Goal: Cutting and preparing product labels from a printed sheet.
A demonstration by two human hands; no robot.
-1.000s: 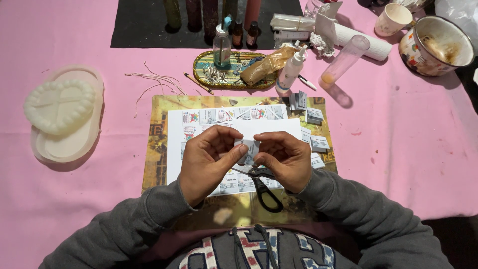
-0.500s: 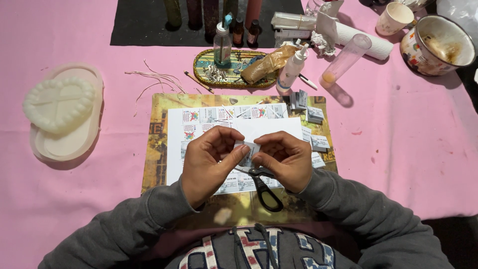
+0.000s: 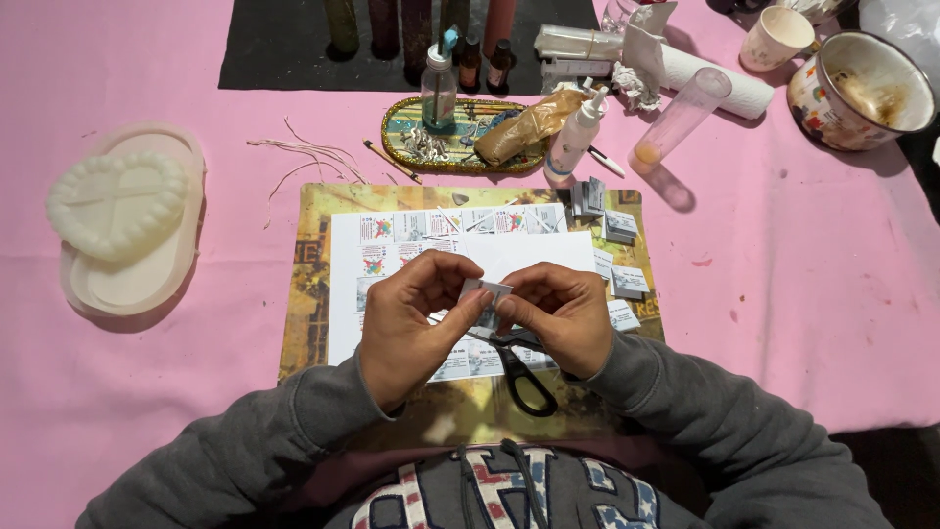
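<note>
Paper cutout (image 3: 484, 295), a tiny printed one, sits pinched between both hands right over the middle of the yellow mat. Left hand (image 3: 411, 323) has thumb and fingertips closed on its left edge, right hand (image 3: 560, 315) is closed on the right edge, so it's held up off the mat, not lying flat. Under the hands there's a white printed sheet (image 3: 411, 240) with rows of little pictures, and black-handled scissors (image 3: 519, 367) lie on the yellow mat (image 3: 308, 294) near its front edge, partly hidden by the right hand. More small cut pieces (image 3: 619, 257) are stacked along the mat's right edge (can't make out how many). A white heart-shaped mold (image 3: 116, 204) sits toward the left edge of the pink table (image 3: 783, 274).
</note>
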